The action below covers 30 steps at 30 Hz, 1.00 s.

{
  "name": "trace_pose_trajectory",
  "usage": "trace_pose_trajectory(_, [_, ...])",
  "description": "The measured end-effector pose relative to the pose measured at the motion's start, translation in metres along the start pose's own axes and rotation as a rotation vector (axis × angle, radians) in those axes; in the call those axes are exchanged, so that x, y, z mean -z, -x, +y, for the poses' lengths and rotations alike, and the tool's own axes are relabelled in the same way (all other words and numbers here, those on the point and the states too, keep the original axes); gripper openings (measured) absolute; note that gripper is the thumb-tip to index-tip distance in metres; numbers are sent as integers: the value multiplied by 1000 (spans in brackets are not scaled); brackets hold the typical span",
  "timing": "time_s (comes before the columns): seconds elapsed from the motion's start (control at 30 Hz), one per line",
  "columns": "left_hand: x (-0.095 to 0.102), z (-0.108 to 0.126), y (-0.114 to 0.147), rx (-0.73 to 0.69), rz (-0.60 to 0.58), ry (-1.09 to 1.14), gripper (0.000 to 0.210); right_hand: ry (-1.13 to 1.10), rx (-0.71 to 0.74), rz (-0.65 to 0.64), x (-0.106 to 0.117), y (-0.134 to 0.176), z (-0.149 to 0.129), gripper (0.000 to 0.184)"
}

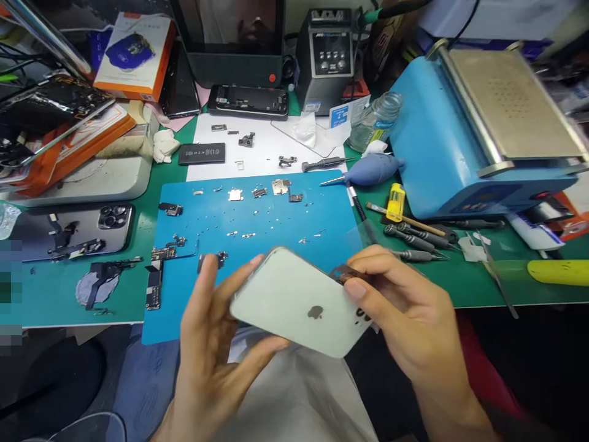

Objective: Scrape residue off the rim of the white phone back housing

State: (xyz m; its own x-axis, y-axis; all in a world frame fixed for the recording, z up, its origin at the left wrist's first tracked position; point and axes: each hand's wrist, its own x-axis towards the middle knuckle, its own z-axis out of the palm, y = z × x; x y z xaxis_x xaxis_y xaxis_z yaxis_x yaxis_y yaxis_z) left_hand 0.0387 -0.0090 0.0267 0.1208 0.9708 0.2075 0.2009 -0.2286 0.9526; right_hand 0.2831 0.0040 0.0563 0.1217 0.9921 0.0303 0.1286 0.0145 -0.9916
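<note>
Pale phone housing (294, 301) is held up, tilted, at the near side of the blue mat (172, 319), its back facing up. The left hand (216, 350) grips its left end, thumb along the near edge; the right hand (405, 313) pinches a small dark part (341, 274) at the far edge, toward the right (what it is, I can't tell). Best, I'd judge, to steady the housing by its edges, press lightly, and avoid brushing the loose small parts (248, 234) on the mat.

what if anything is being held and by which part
The left hand holds the phone by the end away from its cameras; the right hand pinches a dark part by one end.
</note>
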Motion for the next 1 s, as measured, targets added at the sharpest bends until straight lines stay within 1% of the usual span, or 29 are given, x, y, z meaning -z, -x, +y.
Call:
trace_pose_trajectory(0.07, [-6, 3, 5, 194, -24, 181, 80, -107, -80, 71, -10, 6, 2, 15])
trace_pose_trajectory(0.13, [-14, 5, 11, 424, -61, 383, 55, -142, -106, 105, -21, 12, 3, 23])
trace_pose_trajectory(0.17, [-18, 5, 14, 537, -68, 482, 49, -157, -116, 119, -27, 14, 3, 27])
trace_pose_trajectory(0.2, [-22, 4, 15, 623, -74, 570, 50, -169, -124, 136, -31, 15, 4, 30])
trace_pose_trajectory(0.23, [-26, 3, 15, 667, -78, 615, 53, -177, -131, 153, -34, 16, 4, 32])
trace_pose_trajectory(0.3, [-33, -1, 11, 672, -77, 663, 64, -179, -140, 170, -38, 17, 5, 32])
trace_pose_trajectory(0.4, [-38, -3, -2, 671, -82, 725, 75, -169, -158, 129, -35, 17, 7, 32])
trace_pose_trajectory(0.5, [-40, 5, -18, 733, -125, 799, 78, -146, -174, 84, -29, 18, 9, 30])
trace_pose_trajectory(0.57, [-40, 13, -26, 776, -131, 830, 81, -114, -177, 58, -25, 18, 11, 29])
trace_pose_trajectory(0.77, [-36, 30, -37, 871, -59, 824, 77, 25, -134, -21, -21, 16, 12, 25])
trace_pose_trajectory(0.87, [-35, 31, -38, 881, -14, 796, 81, 84, -77, -41, -22, 14, 11, 22])
trace_pose_trajectory(1.0, [-36, 26, -37, 858, 35, 777, 86, 143, 4, -42, -24, 13, 10, 20])
